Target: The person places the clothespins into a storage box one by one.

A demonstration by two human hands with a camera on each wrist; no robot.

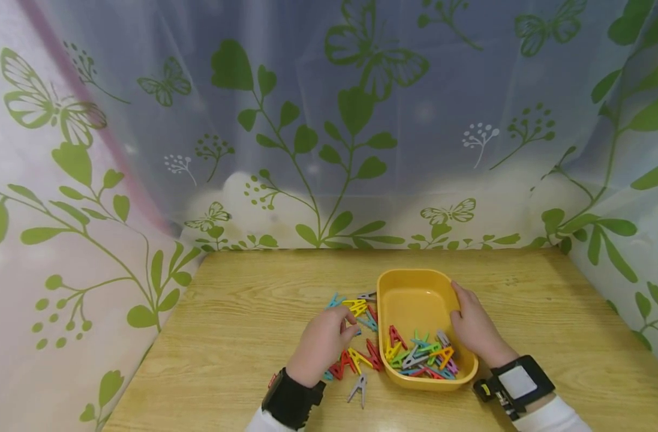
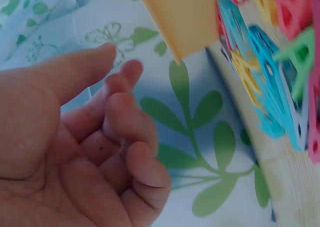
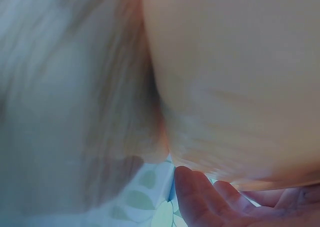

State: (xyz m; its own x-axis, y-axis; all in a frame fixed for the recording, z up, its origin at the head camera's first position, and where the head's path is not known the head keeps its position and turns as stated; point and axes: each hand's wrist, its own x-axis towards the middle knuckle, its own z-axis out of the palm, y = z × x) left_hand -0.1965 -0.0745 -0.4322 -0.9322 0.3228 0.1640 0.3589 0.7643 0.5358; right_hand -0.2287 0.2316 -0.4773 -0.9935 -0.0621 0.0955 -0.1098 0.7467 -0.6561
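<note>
A yellow plastic basin (image 1: 415,300) lies on the table, with a heap of colourful clothespins (image 1: 423,357) in its near end. My right hand (image 1: 475,324) grips the basin's right side, thumb over the rim; the right wrist view shows its fingertips (image 3: 185,179) along the outer wall. To the left of the basin, more clothespins (image 1: 358,360) in red, yellow, blue and grey lie loose on the wood. Over these hovers my left hand (image 1: 319,345), fingers loosely bent. Its palm (image 2: 65,182) and fingers hold nothing in the left wrist view.
The wooden table (image 1: 242,324) ends at the back against a hanging curtain (image 1: 285,150) printed with green leaves and butterflies. Curtain panels also stand at the left and right. A grey clothespin (image 1: 358,390) lies nearest the front, below the loose pile.
</note>
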